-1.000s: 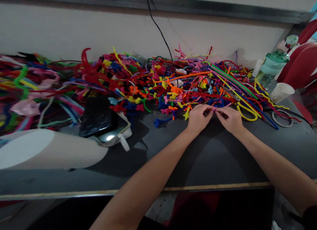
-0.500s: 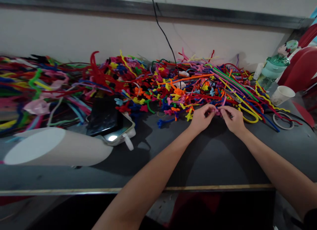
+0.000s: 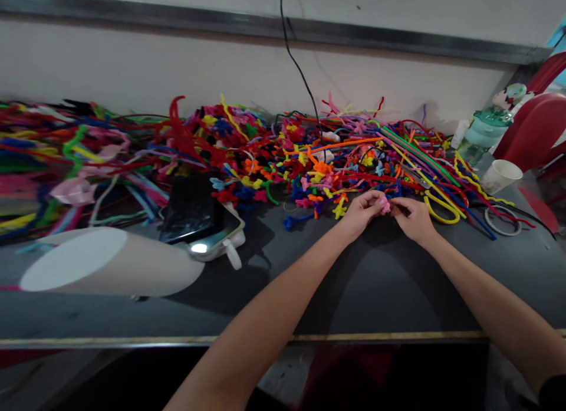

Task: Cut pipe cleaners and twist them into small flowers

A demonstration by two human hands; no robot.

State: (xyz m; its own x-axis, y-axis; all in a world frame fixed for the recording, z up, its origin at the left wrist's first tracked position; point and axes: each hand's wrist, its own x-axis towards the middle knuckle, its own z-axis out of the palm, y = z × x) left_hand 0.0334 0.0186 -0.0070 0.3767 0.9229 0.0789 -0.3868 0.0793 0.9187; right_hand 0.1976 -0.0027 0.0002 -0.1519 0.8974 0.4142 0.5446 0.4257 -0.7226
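Pinched between the thumb and fingers of my left hand [image 3: 363, 213] is a small pink fuzzy flower [image 3: 385, 205]. Just to its right, my right hand [image 3: 412, 217] is closed, its fingertips pressed together beside the flower; what they hold is too small to make out. Both hands are above the dark table [image 3: 375, 281], at the front edge of a heap of coloured fuzzy stems and small shapes [image 3: 322, 166]. A yellow loop of stem [image 3: 443, 215] lies right of my right hand, and a yellow flower [image 3: 339, 209] lies left of my left hand.
A white cylinder [image 3: 163, 262] lies at the left front, with a black phone [image 3: 192, 213] and a pale device [image 3: 216, 240] behind it. Toward the right stand a paper cup [image 3: 501, 176] and a green bottle [image 3: 481, 134]. A black cable [image 3: 297, 66] hangs down behind the heap.
The pink flower now shows more clearly in my left hand. The fingertips of my two hands are slightly farther apart, and the purple stem upright between them no longer shows. The view has shifted slightly.
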